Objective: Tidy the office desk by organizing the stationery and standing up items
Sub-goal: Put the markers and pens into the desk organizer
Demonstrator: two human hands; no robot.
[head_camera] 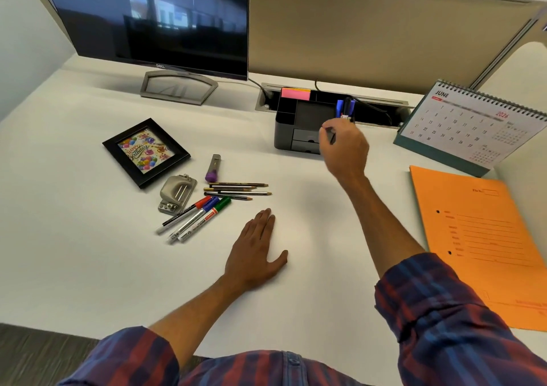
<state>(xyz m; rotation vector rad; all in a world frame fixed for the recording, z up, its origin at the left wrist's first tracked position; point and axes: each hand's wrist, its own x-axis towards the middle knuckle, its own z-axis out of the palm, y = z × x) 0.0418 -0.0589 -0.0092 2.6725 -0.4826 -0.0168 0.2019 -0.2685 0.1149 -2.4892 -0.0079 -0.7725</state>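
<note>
A: Markers (345, 108) status?
B: Standing in organizer (299, 125) right slot. Right hand (344, 146) fingers curled beside them; grip hidden, can't tell. Left hand (256, 249) flat, idle.
A: Handling?
B: Light, stiff, slick. Pinch mid-barrel.

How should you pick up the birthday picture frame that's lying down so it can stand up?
Grip the picture frame by its black border at the corner nearest the monitor, coming from above. It lies flat on the desk, so only its edges offer a hold. That corner looks clear, while the hole punch sits close to the near corner. The left hand is probably handiest.
</note>
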